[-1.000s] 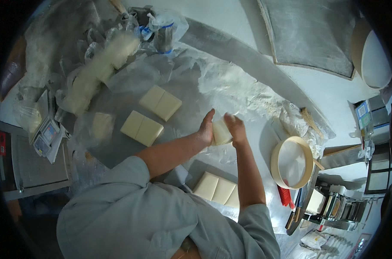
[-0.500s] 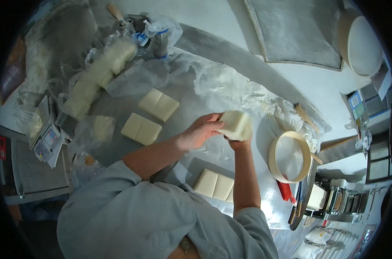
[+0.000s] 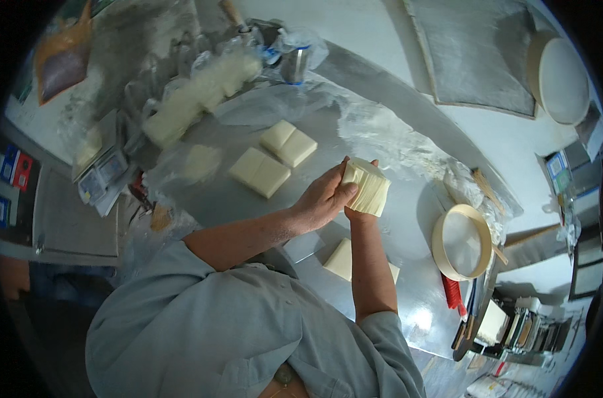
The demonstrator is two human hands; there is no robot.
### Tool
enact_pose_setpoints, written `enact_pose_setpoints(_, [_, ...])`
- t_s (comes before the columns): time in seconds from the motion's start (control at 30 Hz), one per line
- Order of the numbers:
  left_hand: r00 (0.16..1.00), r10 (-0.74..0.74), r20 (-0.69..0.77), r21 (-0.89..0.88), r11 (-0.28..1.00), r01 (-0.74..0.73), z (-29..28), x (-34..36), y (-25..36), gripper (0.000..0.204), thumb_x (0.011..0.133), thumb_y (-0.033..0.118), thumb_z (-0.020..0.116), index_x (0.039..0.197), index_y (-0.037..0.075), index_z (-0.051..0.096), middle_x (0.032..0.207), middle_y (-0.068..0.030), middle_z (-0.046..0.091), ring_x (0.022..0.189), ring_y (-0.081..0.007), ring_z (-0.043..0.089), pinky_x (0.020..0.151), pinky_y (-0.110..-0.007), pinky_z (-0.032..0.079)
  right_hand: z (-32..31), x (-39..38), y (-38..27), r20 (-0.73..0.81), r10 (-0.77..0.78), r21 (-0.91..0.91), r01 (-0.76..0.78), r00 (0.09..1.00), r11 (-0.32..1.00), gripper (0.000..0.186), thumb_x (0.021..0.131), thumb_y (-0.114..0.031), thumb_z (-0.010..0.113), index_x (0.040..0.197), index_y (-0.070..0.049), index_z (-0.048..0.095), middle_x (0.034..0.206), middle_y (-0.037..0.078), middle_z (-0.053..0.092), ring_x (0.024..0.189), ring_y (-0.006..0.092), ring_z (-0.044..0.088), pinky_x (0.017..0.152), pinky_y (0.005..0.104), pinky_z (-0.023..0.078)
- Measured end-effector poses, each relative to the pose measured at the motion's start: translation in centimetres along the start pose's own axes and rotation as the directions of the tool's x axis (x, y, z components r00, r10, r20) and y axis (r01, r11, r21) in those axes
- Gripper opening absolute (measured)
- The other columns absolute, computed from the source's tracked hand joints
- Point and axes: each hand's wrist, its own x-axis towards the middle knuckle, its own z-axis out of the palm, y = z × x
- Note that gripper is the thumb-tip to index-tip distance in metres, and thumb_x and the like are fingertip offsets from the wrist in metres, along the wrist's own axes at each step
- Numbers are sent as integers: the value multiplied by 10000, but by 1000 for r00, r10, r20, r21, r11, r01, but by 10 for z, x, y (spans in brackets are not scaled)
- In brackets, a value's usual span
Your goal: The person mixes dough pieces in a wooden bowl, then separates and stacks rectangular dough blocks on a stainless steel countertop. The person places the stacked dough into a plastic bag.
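Above the steel worktop, a pale stack of dough wrappers (image 3: 369, 191) is held between my two hands, its layered cut edges showing. My left hand (image 3: 322, 199) grips its left side, thumb across the near edge. My right hand (image 3: 362, 215) supports it from below, with most of its fingers hidden. Two similar blocks of stacked wrappers, a far one (image 3: 289, 142) and a nearer one (image 3: 259, 172), lie to the left, each with a line across its middle. Another block (image 3: 339, 259) sits close to my body, partly covered by my right forearm.
A round sieve (image 3: 438, 242) stands at the right, near a red-wrapped item (image 3: 452, 294). Flour (image 3: 394, 142) is spread along the back of the worktop. Bagged pale dough pieces (image 3: 202, 93) and a metal cup (image 3: 294, 65) are at the far left. A translucent flat sheet (image 3: 304, 247) lies near me.
My hands have turned the stack, so its layered edges now face up toward me. The left fingers have closed around it more fully. The whole view has shifted, moving the worktop rightward in the picture.
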Motion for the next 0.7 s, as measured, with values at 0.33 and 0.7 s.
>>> enact_pose_setpoints(0.33, [954, 271, -129, 344, 914, -213, -79, -55, 28, 305, 779, -42, 496, 1077, -3, 548, 799, -81, 561, 617, -116, 510, 575, -236, 433, 49, 2, 30, -49, 149, 491, -106, 988, 865, 387, 867, -434, 513, 941, -56, 555, 890, 85, 600, 777, 195, 573, 692, 332, 485])
enact_pose_setpoints(0.7, [978, 42, -203, -234, 968, -91, -176, -58, 21, 296, 939, 277, 443, 852, 19, 561, 665, -2, 532, 614, -63, 474, 571, -246, 415, 184, 33, 43, -142, -348, -505, 234, 927, 831, 341, 860, -345, 568, 901, -8, 537, 824, 51, 570, 735, 127, 521, 664, 272, 441])
